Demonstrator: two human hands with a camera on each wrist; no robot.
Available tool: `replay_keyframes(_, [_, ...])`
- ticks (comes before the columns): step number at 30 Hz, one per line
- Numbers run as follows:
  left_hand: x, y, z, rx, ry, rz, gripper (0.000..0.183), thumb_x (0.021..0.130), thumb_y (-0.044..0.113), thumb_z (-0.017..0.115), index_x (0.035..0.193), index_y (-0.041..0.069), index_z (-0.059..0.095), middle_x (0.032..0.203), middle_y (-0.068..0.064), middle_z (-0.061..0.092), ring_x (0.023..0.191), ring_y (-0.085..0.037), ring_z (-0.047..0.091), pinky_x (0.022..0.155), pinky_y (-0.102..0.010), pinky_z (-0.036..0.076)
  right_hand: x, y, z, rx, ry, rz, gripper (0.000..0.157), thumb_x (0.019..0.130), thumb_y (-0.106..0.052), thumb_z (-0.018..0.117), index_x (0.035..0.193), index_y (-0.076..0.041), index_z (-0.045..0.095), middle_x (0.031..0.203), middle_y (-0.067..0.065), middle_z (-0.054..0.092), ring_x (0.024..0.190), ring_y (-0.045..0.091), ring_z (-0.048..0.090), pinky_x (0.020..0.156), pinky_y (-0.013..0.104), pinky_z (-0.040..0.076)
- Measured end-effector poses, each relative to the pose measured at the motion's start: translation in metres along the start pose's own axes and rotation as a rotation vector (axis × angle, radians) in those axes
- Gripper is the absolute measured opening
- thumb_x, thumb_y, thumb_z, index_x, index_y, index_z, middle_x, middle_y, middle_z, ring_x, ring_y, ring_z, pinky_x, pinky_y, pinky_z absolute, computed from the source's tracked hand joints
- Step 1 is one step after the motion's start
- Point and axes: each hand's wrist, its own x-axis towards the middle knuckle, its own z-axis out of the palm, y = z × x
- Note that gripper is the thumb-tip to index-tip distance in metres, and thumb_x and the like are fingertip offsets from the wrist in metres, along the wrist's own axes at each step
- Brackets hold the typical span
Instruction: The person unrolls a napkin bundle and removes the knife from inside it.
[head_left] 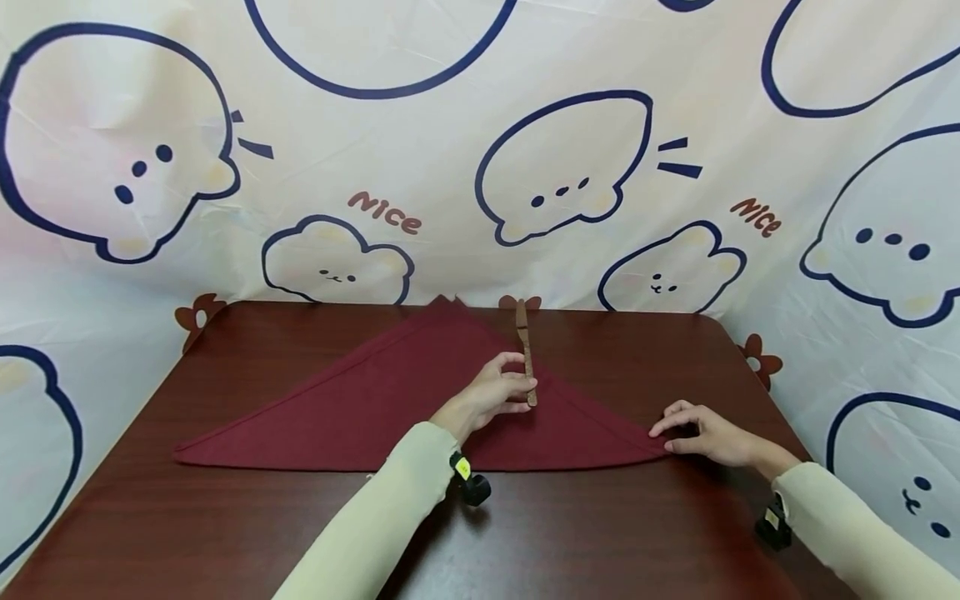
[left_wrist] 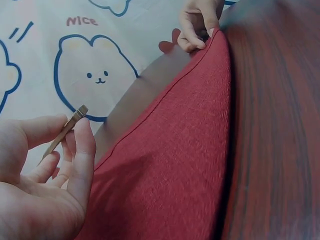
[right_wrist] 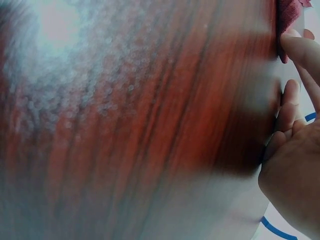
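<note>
A dark red cloth lies folded as a large triangle on the table, its long edge toward me and its peak at the back. Over its right half my left hand pinches a slender brown wooden utensil, held lengthwise with its wider flat part pointing away from me. The utensil's end also shows between thumb and fingers in the left wrist view. At the triangle's right tip, my right hand pinches the cloth corner between thumb and finger.
The dark brown wooden table has rounded back corners. A pale cartoon-printed curtain hangs around its back and sides. Each sleeve has a small black camera strapped at the wrist.
</note>
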Motion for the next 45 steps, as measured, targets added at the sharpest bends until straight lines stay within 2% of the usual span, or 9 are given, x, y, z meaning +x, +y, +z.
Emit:
replay_keyframes(9, [0.008, 0.003, 0.012, -0.017, 0.007, -0.004, 0.053, 0.098, 0.007, 0.062, 0.146, 0.012, 0.040, 0.116, -0.009, 0.061, 0.081, -0.013, 0.063, 0.067, -0.023, 0.058, 0.002, -0.003, -0.002, 0.006, 0.000, -0.013, 0.019, 0.093, -0.015, 0.072, 0.111, -0.012, 0.076, 0.110, 0.004, 0.054, 0.101, -0.001, 0.045, 0.084, 0.024, 0.039])
replay_keyframes(18, [0.015, -0.001, 0.018, -0.017, 0.008, 0.003, 0.051, 0.098, 0.007, 0.062, 0.145, 0.012, 0.043, 0.122, -0.014, 0.064, 0.083, -0.014, 0.064, 0.068, -0.024, 0.059, -0.001, -0.002, -0.001, -0.003, 0.012, 0.004, 0.019, 0.093, -0.016, 0.072, 0.111, -0.013, 0.076, 0.110, 0.003, 0.054, 0.101, -0.001, 0.045, 0.083, 0.024, 0.039])
replay_keyframes(23, [0.019, -0.003, 0.024, -0.033, 0.012, -0.004, 0.051, 0.097, 0.006, 0.063, 0.145, 0.012, 0.044, 0.114, -0.010, 0.064, 0.081, -0.014, 0.064, 0.068, -0.025, 0.059, -0.002, 0.000, -0.001, -0.002, 0.004, 0.005, 0.019, 0.094, -0.017, 0.072, 0.112, -0.014, 0.076, 0.111, 0.003, 0.053, 0.102, -0.002, 0.045, 0.084, 0.023, 0.039])
replay_keyframes(27, [0.021, -0.002, 0.032, -0.047, 0.007, -0.012, 0.051, 0.097, 0.005, 0.063, 0.144, 0.012, 0.044, 0.108, -0.008, 0.063, 0.082, -0.014, 0.065, 0.069, -0.025, 0.060, -0.001, 0.000, -0.001, -0.001, 0.003, 0.002, 0.020, 0.094, -0.018, 0.072, 0.112, -0.013, 0.076, 0.111, 0.004, 0.053, 0.102, -0.002, 0.045, 0.084, 0.023, 0.039])
replay_keyframes(39, [0.029, -0.003, 0.059, -0.098, -0.029, -0.020, 0.050, 0.096, 0.004, 0.066, 0.141, 0.011, 0.046, 0.105, -0.008, 0.062, 0.083, -0.016, 0.063, 0.075, -0.030, 0.062, -0.002, -0.004, 0.000, 0.010, 0.011, -0.005, 0.019, 0.093, -0.015, 0.072, 0.111, -0.012, 0.076, 0.109, 0.003, 0.054, 0.101, -0.001, 0.045, 0.083, 0.023, 0.038])
replay_keyframes(45, [0.036, -0.007, 0.069, -0.100, -0.042, -0.036, 0.053, 0.096, 0.003, 0.066, 0.144, 0.008, 0.045, 0.115, -0.011, 0.061, 0.084, -0.014, 0.064, 0.079, -0.031, 0.062, 0.000, -0.004, 0.000, 0.008, 0.010, 0.006, 0.019, 0.093, -0.016, 0.072, 0.111, -0.013, 0.076, 0.110, 0.003, 0.053, 0.101, 0.000, 0.045, 0.084, 0.023, 0.038])
